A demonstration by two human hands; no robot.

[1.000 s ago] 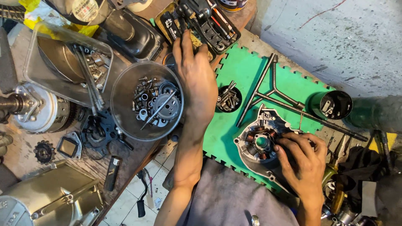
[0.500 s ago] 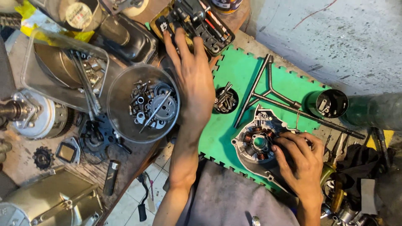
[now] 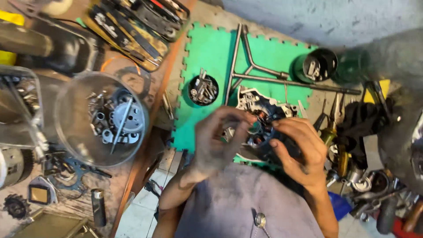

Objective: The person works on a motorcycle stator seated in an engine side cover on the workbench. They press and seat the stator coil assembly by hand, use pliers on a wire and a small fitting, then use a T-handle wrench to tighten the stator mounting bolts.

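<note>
A round metal engine cover with copper coils (image 3: 257, 110) lies on a green foam mat (image 3: 211, 57). My right hand (image 3: 295, 147) rests on its right side, fingers curled over a dark part of it. My left hand (image 3: 218, 141) hovers over the cover's left edge with its fingers bent and pinched together; a small part between the fingertips cannot be made out because of blur. A small black cup of bolts (image 3: 203, 90) stands on the mat just beyond my left hand.
A clear round bowl of screws and metal parts (image 3: 102, 119) sits at left on the wooden bench. A tool case (image 3: 132, 26) lies at the top. A Y-shaped metal wrench (image 3: 264, 75) crosses the mat. A green can (image 3: 315, 66) and pliers (image 3: 335, 114) are at right.
My left hand has come back from the tool case at the far side of the bench to the engine cover. The camera has moved closer and tilted.
</note>
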